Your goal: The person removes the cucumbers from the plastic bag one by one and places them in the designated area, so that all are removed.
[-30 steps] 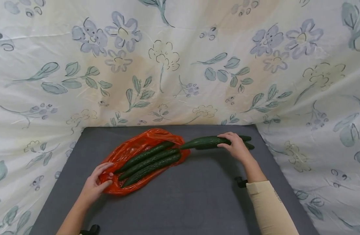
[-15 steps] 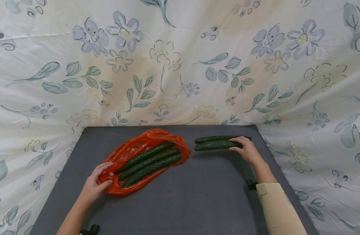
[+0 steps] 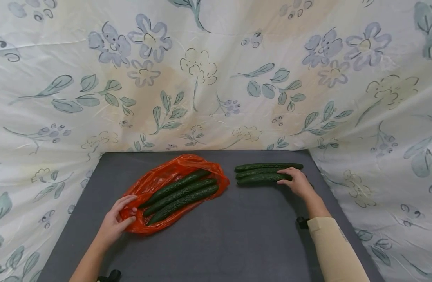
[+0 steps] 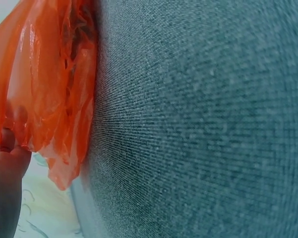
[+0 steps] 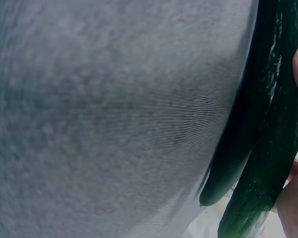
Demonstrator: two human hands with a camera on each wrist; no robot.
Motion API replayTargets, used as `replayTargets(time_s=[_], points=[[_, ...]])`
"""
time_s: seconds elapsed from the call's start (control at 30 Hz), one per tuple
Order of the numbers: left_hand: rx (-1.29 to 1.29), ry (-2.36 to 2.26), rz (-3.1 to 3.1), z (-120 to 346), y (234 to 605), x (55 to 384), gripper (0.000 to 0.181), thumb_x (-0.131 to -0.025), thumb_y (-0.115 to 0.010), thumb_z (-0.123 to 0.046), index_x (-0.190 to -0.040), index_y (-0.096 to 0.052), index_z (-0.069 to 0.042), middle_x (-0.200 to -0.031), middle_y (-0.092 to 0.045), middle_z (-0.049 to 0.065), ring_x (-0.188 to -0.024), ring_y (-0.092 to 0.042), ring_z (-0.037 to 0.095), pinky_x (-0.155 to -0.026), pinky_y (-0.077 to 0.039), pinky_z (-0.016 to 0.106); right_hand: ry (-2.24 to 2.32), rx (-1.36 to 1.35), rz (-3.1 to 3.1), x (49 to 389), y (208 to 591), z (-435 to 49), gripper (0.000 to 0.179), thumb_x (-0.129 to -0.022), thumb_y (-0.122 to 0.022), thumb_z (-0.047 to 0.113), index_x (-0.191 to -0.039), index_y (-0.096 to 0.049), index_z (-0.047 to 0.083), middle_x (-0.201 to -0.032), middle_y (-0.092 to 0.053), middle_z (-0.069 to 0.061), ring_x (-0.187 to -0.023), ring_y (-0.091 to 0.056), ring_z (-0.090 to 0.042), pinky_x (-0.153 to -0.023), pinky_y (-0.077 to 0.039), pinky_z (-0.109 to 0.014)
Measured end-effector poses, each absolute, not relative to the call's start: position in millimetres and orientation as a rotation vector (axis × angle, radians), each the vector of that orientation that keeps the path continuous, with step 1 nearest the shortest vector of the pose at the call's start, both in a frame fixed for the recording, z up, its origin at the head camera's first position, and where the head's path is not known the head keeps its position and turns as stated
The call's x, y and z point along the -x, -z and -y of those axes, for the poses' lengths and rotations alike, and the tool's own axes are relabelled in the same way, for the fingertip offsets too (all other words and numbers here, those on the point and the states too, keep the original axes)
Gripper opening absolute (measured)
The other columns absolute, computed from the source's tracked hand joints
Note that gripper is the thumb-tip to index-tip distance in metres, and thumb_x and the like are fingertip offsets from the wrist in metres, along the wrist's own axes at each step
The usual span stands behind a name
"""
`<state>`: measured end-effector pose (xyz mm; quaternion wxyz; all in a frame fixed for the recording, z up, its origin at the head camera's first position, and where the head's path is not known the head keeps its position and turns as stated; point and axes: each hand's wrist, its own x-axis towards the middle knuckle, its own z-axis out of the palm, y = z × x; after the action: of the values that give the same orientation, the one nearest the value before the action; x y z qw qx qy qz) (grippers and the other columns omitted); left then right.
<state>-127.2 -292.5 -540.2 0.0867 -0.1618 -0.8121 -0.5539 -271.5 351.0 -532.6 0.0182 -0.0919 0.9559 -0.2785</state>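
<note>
My left hand (image 3: 111,222) grips the near left edge of a red plastic bag (image 3: 159,174). In the left wrist view, the thumb lies at the edge of the crinkled film, with fingertips showing through it. Three dark green cucumbers (image 3: 182,201) lie side by side on the open bag. To the right, my right hand (image 3: 297,183) holds the nearest cucumber (image 3: 252,179) of a row of three by its right part. Behind it lie the middle cucumber (image 3: 254,172) and the farthest cucumber (image 3: 258,167). Thumb and fingers are on either side of the held cucumber (image 5: 275,148) in the right wrist view.
The things lie on a dark grey table (image 3: 216,243). A floral cloth (image 3: 216,78) hangs behind it and along both sides. A narrow gap of tabletop separates the bag from the cucumber row.
My right hand has carried a cucumber from beside the bag rightward, then down toward me to the front of the row. The left hand and bag stay in place.
</note>
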Motion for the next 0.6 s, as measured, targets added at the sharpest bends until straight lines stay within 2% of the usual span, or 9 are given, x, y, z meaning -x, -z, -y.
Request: replayTargets(time_s=[0.3,0.43,0.6], points=[[0.483,1.659,2.416,292,542,129,0.055,-0.088,-0.062,0.018,-0.140,-0.047,0.012,-0.141,-0.041,0.015,-0.101,-0.060,0.009,-0.083,-0.051,0.010,0.821,0.247,-2.978,275,543,-356,0.048,-0.090,-0.075,0.022,-0.134,-0.064,0.007,-0.134,-0.057,-0.023,-0.126,-0.051,-0.047,-0.100,-0.042,-0.065],[0.506,1.665,2.408,290,542,130,0.054,-0.087,-0.062,0.019,-0.139,-0.047,0.013,-0.141,-0.041,0.019,-0.100,-0.059,0.011,-0.083,-0.051,0.011,0.743,0.280,-3.047,275,547,-353,0.045,-0.089,-0.077,0.022,-0.131,-0.067,0.008,-0.129,-0.060,-0.022,-0.124,-0.050,-0.047,-0.100,-0.039,-0.067],[0.523,1.660,2.401,289,541,130,0.054,-0.087,-0.062,0.019,-0.139,-0.047,0.014,-0.142,-0.043,0.014,-0.100,-0.060,0.012,-0.084,-0.051,0.011,0.508,0.302,-3.143,270,546,-348,0.043,-0.087,-0.078,0.025,-0.127,-0.070,0.011,-0.123,-0.062,-0.017,-0.123,-0.047,-0.044,-0.098,-0.034,-0.070]])
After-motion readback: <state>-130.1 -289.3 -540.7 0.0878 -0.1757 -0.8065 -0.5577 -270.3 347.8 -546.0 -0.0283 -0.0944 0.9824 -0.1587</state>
